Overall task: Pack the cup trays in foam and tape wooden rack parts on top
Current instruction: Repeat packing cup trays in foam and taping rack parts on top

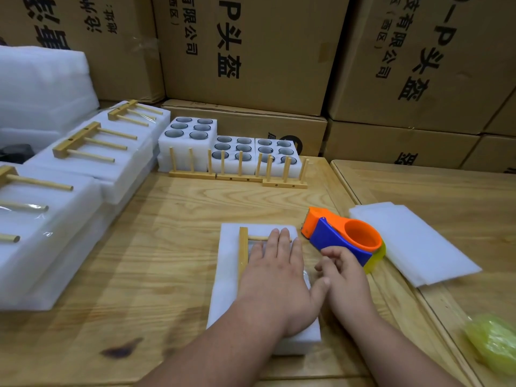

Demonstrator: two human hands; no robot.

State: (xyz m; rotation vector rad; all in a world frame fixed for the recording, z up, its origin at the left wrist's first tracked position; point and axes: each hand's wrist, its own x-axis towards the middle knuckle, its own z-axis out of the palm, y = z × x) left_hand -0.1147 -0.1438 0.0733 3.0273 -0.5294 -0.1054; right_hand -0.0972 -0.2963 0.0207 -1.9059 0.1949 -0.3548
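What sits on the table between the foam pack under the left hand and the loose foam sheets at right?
The orange-and-blue tape dispenser, with the right hand just before it, in the head view.

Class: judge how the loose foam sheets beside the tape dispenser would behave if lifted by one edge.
The foam sheets look thin and wide, so they would probably sag. Being foam, they are likely very light. Stacked loosely, the top one may slide off.

Worktop (173, 247): foam-packed tray (229, 275) near front edge, rack part (243, 247) on top; tape dispenser (342, 237) just right; foam sheets (413, 241) further right; three cup trays (231, 149) at back edge, finished packs (83, 174) along left.
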